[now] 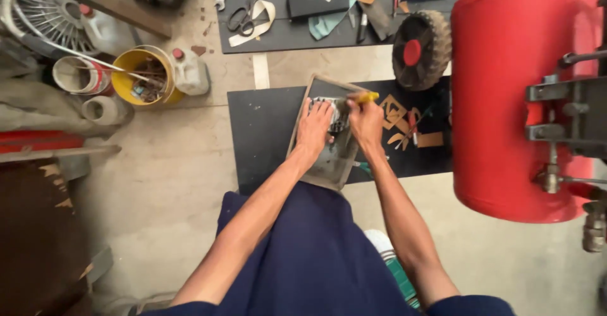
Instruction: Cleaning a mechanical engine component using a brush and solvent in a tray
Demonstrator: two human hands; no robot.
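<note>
The left hand (314, 126) lies flat with its fingers (318, 108) spread and pressed down on a small grey metal part (337, 121), gripping nothing. The right hand (365, 123) is closed around a yellow-handled tool (363, 97), its handle sticking out just past the knuckles; the tip is hidden between the hands, so I cannot tell what it touches. The part sits in a shallow tray (329, 167) directly under both hands, which rests on a black mat (262, 129) on the floor. The part looks partly worked on, judging by the tool set against it, but how much is done cannot be read. Just right of the right fingers lie flat tan cut-outs (395, 115); beyond them a small wheel (420, 49) and a red tank (515, 94). Well left of the left fingers stands a yellow bucket (145, 75).
</note>
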